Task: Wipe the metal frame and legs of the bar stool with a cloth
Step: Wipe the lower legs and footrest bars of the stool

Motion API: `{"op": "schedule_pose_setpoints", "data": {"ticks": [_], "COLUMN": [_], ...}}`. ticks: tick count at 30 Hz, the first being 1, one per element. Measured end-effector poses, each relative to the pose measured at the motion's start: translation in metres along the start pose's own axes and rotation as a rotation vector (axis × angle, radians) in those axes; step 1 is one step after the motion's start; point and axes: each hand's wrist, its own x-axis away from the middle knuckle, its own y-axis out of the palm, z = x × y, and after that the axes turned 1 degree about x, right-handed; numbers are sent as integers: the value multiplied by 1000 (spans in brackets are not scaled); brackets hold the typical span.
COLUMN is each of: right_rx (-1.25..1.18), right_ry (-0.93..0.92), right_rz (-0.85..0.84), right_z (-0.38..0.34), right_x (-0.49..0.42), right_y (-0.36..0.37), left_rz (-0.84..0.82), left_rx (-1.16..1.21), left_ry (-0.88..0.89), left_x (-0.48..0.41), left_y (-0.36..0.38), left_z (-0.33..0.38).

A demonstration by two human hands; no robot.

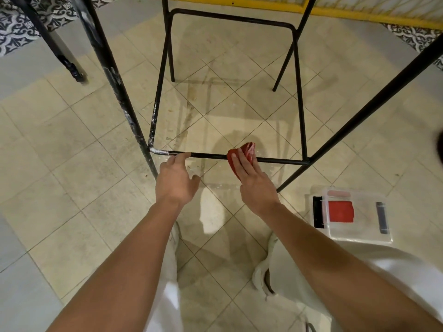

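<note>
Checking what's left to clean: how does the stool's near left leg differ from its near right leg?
The near left leg is flecked with white along its length; the near right leg looks plain black. The front bar is whitish at its corner by the left leg; at the right leg it looks dark. The red cloth under the right hand is on the bar, touching neither leg. Both legs are slanted black metal tubes joined by that bar.

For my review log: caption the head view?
Right hand presses red cloth onto the stool's lower crossbar; left hand rests on the same bar.
</note>
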Motion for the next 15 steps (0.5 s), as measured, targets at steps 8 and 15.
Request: {"op": "schedule_pose_setpoints", "data": {"ticks": [8, 15], "right_rx": [33, 94], "right_ry": [-131, 21], "right_rz": [-49, 21], "right_z": [-37, -13], "right_x": [-19, -13], "right_y": [3, 8], "left_rz": [32, 58], "left_rx": [38, 83], "left_ry": [-25, 7], "left_x": [-4, -8], "left_y": [-8, -9], "left_z": [-11, -15]}}
